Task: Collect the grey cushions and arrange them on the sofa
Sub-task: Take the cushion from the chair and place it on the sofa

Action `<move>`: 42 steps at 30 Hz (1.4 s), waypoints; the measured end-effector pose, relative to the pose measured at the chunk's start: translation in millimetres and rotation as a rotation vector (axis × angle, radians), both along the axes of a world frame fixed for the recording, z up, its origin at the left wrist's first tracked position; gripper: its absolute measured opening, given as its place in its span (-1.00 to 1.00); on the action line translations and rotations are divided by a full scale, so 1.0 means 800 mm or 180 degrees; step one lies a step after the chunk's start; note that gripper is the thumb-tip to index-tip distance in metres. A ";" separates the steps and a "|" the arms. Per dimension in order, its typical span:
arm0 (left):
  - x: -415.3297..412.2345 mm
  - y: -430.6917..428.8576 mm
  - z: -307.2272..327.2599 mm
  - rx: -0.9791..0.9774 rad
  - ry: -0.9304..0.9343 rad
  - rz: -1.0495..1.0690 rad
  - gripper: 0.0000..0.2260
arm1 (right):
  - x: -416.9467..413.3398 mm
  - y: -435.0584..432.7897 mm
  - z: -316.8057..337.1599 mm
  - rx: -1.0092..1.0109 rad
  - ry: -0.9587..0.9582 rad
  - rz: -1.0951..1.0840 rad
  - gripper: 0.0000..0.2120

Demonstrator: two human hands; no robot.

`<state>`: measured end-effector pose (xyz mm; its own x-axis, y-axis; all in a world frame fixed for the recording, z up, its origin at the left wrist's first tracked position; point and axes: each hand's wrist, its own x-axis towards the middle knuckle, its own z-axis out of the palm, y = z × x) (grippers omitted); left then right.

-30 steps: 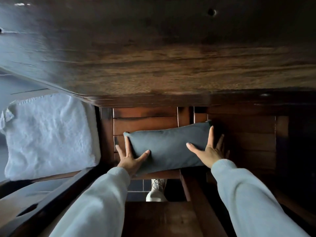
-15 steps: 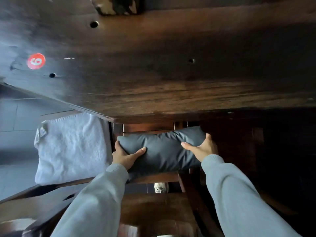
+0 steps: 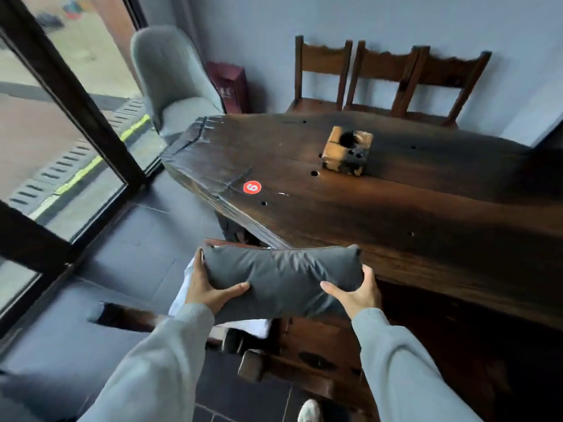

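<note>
Cushion, grey and sausage-shaped, hangs in the air between both hands just in front of the near edge of the dark wooden counter, above a white cloth draped on a chair seat below. The left hand clamps its left end, thumb on the near face and fingers wrapped behind; the right hand grips the right end the same way. No sofa shows here, so the carry probably comes next, and the risk I see is the soft middle sagging or brushing the counter edge while turning, or a foot catching the dark chair frame close below. Compared with half a second ago, the cushion is lifted clear of the slatted chair seat under the counter, and the view has swung up to the room.
</note>
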<state>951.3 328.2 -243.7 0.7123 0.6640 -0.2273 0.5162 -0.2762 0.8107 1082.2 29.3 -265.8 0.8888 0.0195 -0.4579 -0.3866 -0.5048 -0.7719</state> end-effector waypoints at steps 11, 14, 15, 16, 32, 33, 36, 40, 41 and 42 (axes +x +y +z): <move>-0.367 0.211 0.127 0.0232 -0.1102 0.1098 0.34 | -0.209 0.305 0.141 0.0667 -0.0827 0.1308 -0.07; -0.497 0.258 0.141 0.0108 -0.0845 0.1617 0.26 | -0.296 0.393 0.162 0.0678 -0.0977 0.1772 -0.17; -0.540 0.272 0.145 0.0066 -0.0730 0.1823 0.25 | -0.327 0.422 0.168 0.0656 -0.1019 0.1955 -0.20; -0.586 0.284 0.147 0.0026 -0.0693 0.2052 0.23 | -0.358 0.451 0.174 0.0630 -0.1043 0.2151 -0.22; -1.077 0.387 0.099 -0.1210 -0.2032 0.4399 -0.68 | -0.748 0.840 0.123 -0.0691 -0.0093 0.4619 -0.42; -1.091 0.407 0.095 -0.1134 -0.1936 0.4404 -0.70 | -0.765 0.866 0.116 -0.0715 -0.0042 0.4631 -0.39; -1.125 0.479 0.087 -0.0952 -0.1703 0.4489 -0.84 | -0.805 0.939 0.090 -0.0306 0.1200 0.4132 -0.27; -1.158 0.577 0.083 -0.0773 -0.1281 0.4560 -0.82 | -0.840 1.009 0.061 0.0776 0.2483 0.2771 -0.29; -1.164 0.601 0.082 -0.0740 -0.1233 0.4524 -0.81 | -0.848 1.022 0.057 0.0951 0.2543 0.2522 -0.28; -1.169 0.624 0.082 -0.0693 -0.1178 0.4511 -0.81 | -0.855 1.034 0.056 0.1081 0.2566 0.2333 -0.28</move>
<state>15.7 827.2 -177.7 -0.4470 0.8163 -0.3657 0.0049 0.4111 0.9116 398.0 856.9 -221.3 0.0619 0.6443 -0.7622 -0.5300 -0.6259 -0.5721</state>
